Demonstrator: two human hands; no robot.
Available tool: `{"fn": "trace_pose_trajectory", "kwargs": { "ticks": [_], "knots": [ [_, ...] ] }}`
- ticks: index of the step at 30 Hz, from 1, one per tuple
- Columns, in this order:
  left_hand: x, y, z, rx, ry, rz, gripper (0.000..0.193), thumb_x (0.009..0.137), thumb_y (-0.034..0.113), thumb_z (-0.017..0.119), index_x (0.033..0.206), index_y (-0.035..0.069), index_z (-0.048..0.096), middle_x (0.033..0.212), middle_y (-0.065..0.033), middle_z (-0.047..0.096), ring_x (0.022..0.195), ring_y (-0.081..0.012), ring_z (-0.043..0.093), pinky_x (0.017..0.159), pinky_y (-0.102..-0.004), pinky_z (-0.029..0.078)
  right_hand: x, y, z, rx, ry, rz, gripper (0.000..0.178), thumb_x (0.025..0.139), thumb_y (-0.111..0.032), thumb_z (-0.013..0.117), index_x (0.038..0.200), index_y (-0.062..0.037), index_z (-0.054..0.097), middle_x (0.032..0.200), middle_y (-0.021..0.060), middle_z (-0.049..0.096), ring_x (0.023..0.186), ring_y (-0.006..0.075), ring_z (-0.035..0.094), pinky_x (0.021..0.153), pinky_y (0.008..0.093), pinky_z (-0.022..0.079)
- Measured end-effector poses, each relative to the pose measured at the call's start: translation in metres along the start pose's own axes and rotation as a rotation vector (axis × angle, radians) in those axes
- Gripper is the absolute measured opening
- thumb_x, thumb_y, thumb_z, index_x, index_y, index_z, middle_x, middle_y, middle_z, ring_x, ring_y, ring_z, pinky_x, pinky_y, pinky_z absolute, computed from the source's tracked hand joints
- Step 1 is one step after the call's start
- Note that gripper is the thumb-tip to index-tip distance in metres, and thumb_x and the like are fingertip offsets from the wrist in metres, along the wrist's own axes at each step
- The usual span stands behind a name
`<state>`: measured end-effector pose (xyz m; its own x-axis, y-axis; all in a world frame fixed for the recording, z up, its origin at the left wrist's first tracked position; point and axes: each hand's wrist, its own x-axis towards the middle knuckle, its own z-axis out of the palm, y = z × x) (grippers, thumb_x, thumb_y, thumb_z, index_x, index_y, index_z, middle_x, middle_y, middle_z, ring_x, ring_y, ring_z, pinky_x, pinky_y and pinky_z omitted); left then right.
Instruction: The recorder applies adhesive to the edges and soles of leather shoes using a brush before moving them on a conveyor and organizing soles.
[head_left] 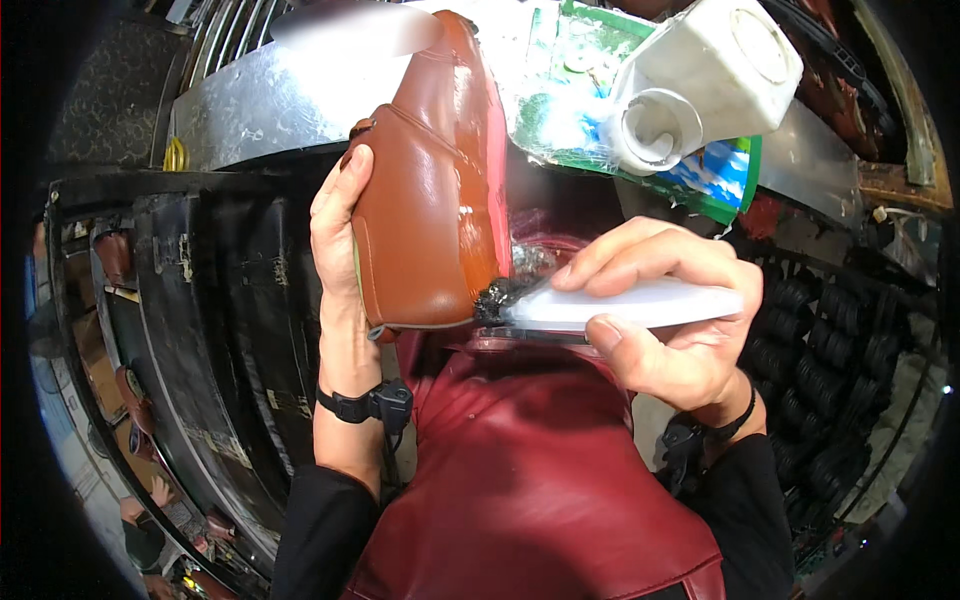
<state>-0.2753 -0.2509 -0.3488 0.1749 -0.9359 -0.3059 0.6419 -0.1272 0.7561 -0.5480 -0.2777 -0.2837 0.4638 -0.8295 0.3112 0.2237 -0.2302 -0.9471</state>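
Observation:
A brown leather boot (pixel 415 220) stands on end above my lap, its heel end toward me, with a pink strip along its right lower edge. My left hand (pixel 338 235) is closed around the boot's left side. In my right hand (pixel 680 300) is a brush with a white handle (pixel 640 306), gripped between thumb and fingers. Its dark, wet-looking bristles (pixel 492 300) touch the boot's lower right edge, near the heel. The leather beside that edge looks glossy and wet. What lies inside the boot is hidden.
Beyond the boot, a cut white plastic jug (pixel 700 85) lies on a green-edged printed sheet (pixel 580 60) over a metal bench (pixel 235 120). Dark racks (pixel 205 330) stand at left, black ribbed items (pixel 825 350) at right. Another person's hand (pixel 155 493) shows at lower left. My red apron (pixel 530 450) covers my lap.

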Motion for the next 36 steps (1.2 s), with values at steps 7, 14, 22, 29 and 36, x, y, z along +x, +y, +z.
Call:
{"fn": "trace_pose_trajectory", "kwargs": {
  "ticks": [7, 14, 22, 29, 36],
  "knots": [
    [-0.008, -0.013, 0.033, -0.453, -0.018, -0.034, 0.039, 0.109, 0.034, 0.056, 0.13, 0.002, 0.066, 0.119, -0.0149, 0.074, 0.103, -0.0276, 0.074, 0.09, -0.0431, 0.062, 0.045, -0.005, -0.017, 0.073, -0.114, -0.142, 0.03, 0.073, -0.004, 0.07, 0.1, 0.0078, 0.07, 0.098, 0.0251, 0.074, 0.091, 0.0301, 0.073, 0.084, 0.0418, 0.061],
    [0.002, -0.033, 0.051, 0.435, 0.164, 0.322, 0.039, 0.106, 0.017, 0.062, 0.141, -0.002, 0.058, 0.129, -0.0152, 0.07, 0.112, -0.0231, 0.072, 0.1, -0.0401, 0.061, 0.109, 0.043, -0.061, 0.042, -0.101, -0.014, 0.027, 0.086, -0.006, 0.069, 0.109, 0.0086, 0.071, 0.099, 0.0205, 0.076, 0.091, 0.0252, 0.075, 0.081, 0.0394, 0.061],
    [0.024, 0.027, -0.001, 0.008, 0.255, 0.28, 0.043, 0.109, 0.027, 0.055, 0.14, -0.002, 0.06, 0.129, -0.0132, 0.071, 0.112, -0.0255, 0.071, 0.099, -0.0395, 0.057, 0.052, 0.069, 0.025, 0.746, 0.482, 0.529, 0.019, 0.103, -0.013, 0.062, 0.1, 0.0052, 0.065, 0.072, 0.0152, 0.069, 0.052, 0.0245, 0.067, 0.042, 0.0337, 0.054],
    [0.169, 0.152, -0.058, 0.819, 0.574, 0.81, 0.03, 0.094, 0.02, 0.077, 0.115, -0.002, 0.078, 0.107, -0.0102, 0.078, 0.091, -0.0171, 0.073, 0.083, -0.0328, 0.057, 0.065, 0.071, 0.007, 0.61, 0.771, 0.492, 0.023, 0.108, -0.019, 0.062, 0.098, 0.0022, 0.062, 0.074, 0.0148, 0.069, 0.056, 0.0239, 0.069, 0.047, 0.035, 0.056],
    [0.349, 0.286, -0.098, 1.779, 0.916, 0.278, 0.045, 0.075, 0.048, 0.082, 0.113, 0.024, 0.083, 0.12, -0.0145, 0.077, 0.114, -0.0373, 0.073, 0.098, -0.0489, 0.058, 0.07, 0.065, 0.002, 0.453, 0.812, 0.548, 0.022, 0.106, -0.02, 0.065, 0.098, 0.0, 0.06, 0.074, 0.0156, 0.069, 0.053, 0.0254, 0.068, 0.044, 0.0359, 0.055]
  ]
}}
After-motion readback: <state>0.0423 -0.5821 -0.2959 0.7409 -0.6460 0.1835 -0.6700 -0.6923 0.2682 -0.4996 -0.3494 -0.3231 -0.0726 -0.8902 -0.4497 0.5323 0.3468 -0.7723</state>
